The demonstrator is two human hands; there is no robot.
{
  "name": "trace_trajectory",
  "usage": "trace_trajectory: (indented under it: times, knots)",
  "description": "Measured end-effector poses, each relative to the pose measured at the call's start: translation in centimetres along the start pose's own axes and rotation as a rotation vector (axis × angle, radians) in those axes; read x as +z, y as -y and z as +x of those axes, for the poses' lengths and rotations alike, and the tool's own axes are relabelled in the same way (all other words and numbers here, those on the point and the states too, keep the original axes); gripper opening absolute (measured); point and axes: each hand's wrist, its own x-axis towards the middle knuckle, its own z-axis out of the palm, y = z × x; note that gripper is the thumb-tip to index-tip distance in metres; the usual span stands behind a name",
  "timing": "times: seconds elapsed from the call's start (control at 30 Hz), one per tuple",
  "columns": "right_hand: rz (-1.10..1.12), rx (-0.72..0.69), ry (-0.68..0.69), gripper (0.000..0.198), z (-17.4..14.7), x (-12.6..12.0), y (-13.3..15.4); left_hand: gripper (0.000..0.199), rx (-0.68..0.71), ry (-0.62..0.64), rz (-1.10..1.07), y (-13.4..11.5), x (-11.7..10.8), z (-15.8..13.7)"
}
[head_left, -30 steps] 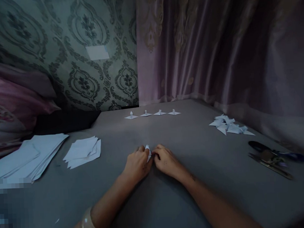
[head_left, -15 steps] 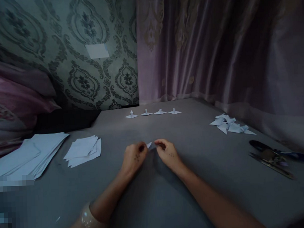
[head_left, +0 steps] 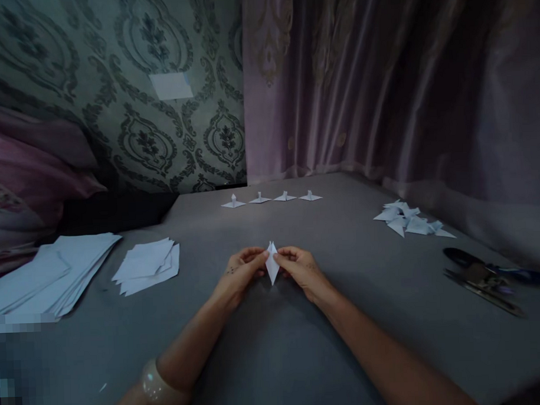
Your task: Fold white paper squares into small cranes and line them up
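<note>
Patterned wallpaper (head_left: pixel 148 136) at the back, a heavy curtain (head_left: pixel 320 106) to the right, dim light over the grey surface (head_left: pixel 275 350) — and all the action is right in the middle. Here's the folded paper (head_left: pixel 273 270), a slim white diamond, held between the left hand (head_left: pixel 237 277) and the right hand (head_left: pixel 304 273). Both are pinching it, one at each side edge, thumbs on the near face, the other fingers partly hidden behind. Its long point aims down toward the person, two narrow tips poke up at the far end; whether the lower point touches the surface, I can't tell.

Now the danger! Uneven pressure from the thumbs could skew the creases, and a tug in opposite directions could pop the layers open or tear an edge. Those thin tips look the likeliest to bend if a finger catches them, and in this gloom a small misalignment would be easy to miss.

Out beyond, four paper birds (head_left: pixel 285 196) sit in a row, well apart from the hands, with a paper pile (head_left: pixel 406 222) off to the right. Nearer, some dark tools (head_left: pixel 485 280), too blurred to name. Over left, the small sheets (head_left: pixel 145 260) lie beside the large sheets (head_left: pixel 68 271) — loose, edges uneven, easily nudged by a stray sleeve.
</note>
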Motion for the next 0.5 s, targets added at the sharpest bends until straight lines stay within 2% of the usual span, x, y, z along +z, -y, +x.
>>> trace_trajectory:
  times: [0.1, 0.23, 0.3, 0.4, 0.5]
  knots:
    - [-0.195, -0.078, -0.006, 0.023, 0.5, -0.3, -0.7, 0.030, 0.086, -0.029, 0.186, 0.6, -0.5, 0.5]
    - [-0.529, -0.263, 0.025, 0.010, 0.3, -0.3, -1.0, 0.015, 0.227, -0.025, 0.501, 1.5, -1.0, 0.9]
    - [-0.661, -0.311, 0.044, 0.010, 0.0, -0.3, -1.0, 0.010, 0.295, -0.037, 0.664, 1.7, -1.0, 0.8]
    - [-0.812, -0.359, 0.063, 0.013, -0.4, -0.3, -0.7, 0.011, 0.373, -0.041, 0.849, 1.8, -1.1, 0.5]
    - [-0.886, -0.396, 0.105, 0.020, -0.6, -0.8, -0.4, 0.019, 0.455, 0.027, 0.943, 1.6, -1.2, 0.3]
